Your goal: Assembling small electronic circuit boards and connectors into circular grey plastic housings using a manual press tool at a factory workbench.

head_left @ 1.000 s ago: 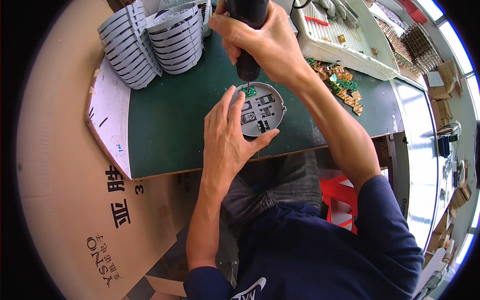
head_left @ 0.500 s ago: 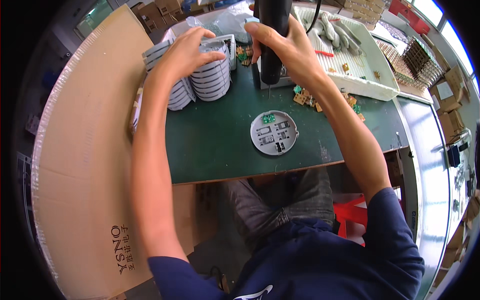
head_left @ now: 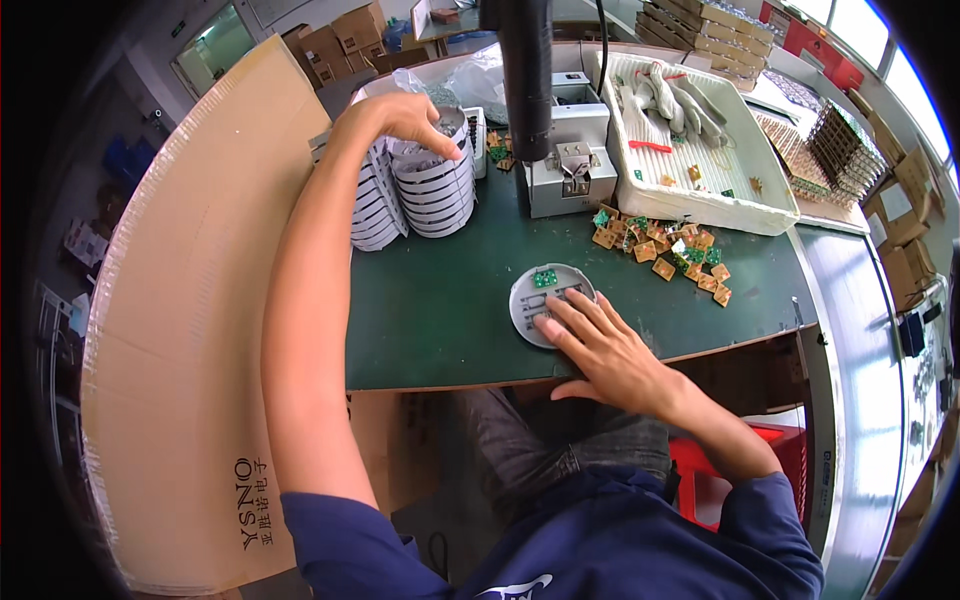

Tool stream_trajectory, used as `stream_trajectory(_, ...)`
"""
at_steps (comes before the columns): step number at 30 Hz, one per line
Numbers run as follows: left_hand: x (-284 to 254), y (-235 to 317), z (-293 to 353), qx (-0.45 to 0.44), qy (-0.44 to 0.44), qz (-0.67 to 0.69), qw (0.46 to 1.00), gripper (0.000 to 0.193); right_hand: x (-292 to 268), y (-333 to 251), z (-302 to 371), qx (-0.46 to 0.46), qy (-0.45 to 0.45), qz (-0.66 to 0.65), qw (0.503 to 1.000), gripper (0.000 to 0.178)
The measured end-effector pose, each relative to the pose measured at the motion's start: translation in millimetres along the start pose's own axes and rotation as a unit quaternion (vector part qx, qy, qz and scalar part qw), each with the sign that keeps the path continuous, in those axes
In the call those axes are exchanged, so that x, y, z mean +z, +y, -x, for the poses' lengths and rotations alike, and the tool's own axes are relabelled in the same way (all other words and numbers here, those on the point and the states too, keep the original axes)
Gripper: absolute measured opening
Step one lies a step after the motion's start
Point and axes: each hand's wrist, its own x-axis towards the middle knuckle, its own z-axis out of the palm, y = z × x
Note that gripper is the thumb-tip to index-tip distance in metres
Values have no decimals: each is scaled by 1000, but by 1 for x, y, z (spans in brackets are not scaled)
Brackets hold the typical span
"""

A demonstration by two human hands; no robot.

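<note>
A round grey plastic cover lies on the green tabletop in front of me, with a small green circuit board near its far edge. My right hand rests over its right side, fingers stretched out and apart, hiding part of the slots inside. At the left, my left hand reaches over a tall stack of similar grey covers, thumb and finger spread at its top; the other fingertips are partly hidden. A black electric screwdriver hangs upright beyond the cover, with neither hand on it.
Behind the screwdriver tip stands a grey metal box-shaped device. Loose tan and green circuit boards lie scattered to its right. A white tray holds gloves. A large cardboard sheet stands along the left side.
My right hand has let go of the screwdriver and come down toward me onto the round cover. My left hand stays at the stack, a little lower on it. The view has shifted slightly.
</note>
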Motion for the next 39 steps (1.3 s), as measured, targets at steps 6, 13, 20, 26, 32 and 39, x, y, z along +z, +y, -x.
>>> stream_trajectory(6, 49, -1, 72, 121, 282, 109, 945, 98, 5, 14, 47, -87, 117, 49, 988, 38)
stream_trajectory(13, 151, 40, 132, 197, 345, 232, 888, 94, -56, 99, 190, 430, 424, 57, 795, 25)
stream_trajectory(20, 197, 71, 116, 322, 140, 262, 899, 110, -156, 210, 439, 596, 562, -26, 573, 48)
stream_trajectory(26, 210, 82, 124, 290, 54, 243, 924, 121, -147, 203, 479, 803, 120, 348, 468, 52)
stream_trajectory(32, 229, 124, 131, 179, 197, 216, 940, 112, -133, 128, 263, 447, 345, -2, 825, 36)
stream_trajectory(39, 222, 123, 139, 196, 206, 302, 910, 90, -44, 85, 62, 228, 186, 63, 954, 35)
